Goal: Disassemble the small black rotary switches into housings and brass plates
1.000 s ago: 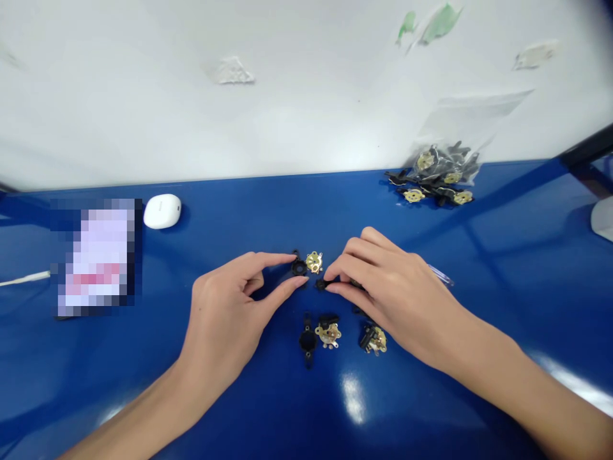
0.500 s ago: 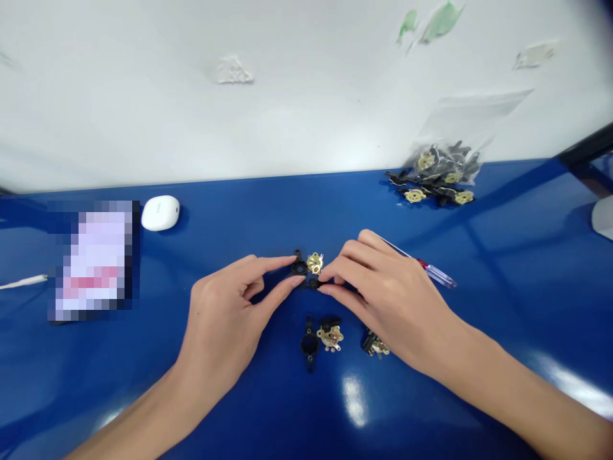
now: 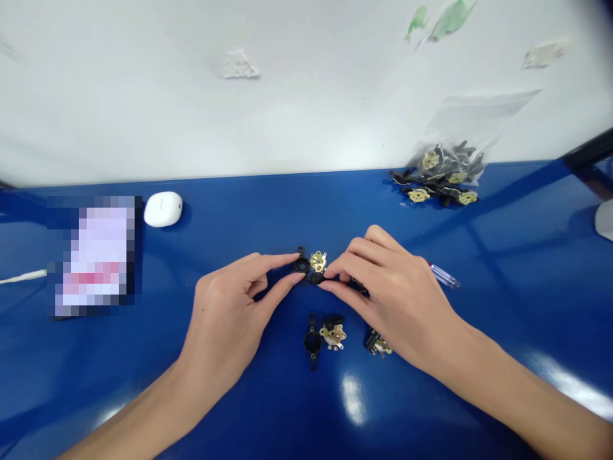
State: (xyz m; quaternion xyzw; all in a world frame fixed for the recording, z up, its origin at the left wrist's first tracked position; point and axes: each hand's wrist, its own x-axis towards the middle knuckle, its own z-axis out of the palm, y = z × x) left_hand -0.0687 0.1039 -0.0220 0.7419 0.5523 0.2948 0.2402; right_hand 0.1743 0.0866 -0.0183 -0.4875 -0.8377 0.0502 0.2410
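Observation:
My left hand [image 3: 239,300] has thumb and forefinger closed on a black plastic ring bracket [image 3: 301,264] on the blue table. Right beside the bracket lies a brass disc with small lugs [image 3: 318,260]. A small black plastic piece [image 3: 315,278] is pinched between the thumb and fingertips of my right hand [image 3: 383,275], just below the brass disc. Nearer me lie another black ring bracket [image 3: 313,342] and a metal disc assembly [image 3: 334,333] with a black part on it. A similar black and metal assembly [image 3: 378,342] is partly covered by my right hand.
A screwdriver [image 3: 444,275] with a clear and red handle lies behind my right hand. Farther back are a plastic bag [image 3: 450,156] of parts and several loose ones. At left are a white earbud case [image 3: 163,209], a blurred-out phone [image 3: 98,255] and a white cable [image 3: 23,276].
The whole view has shifted slightly. Both hands keep their pinch, and the small black piece in my right hand has come slightly closer to the brass disc.

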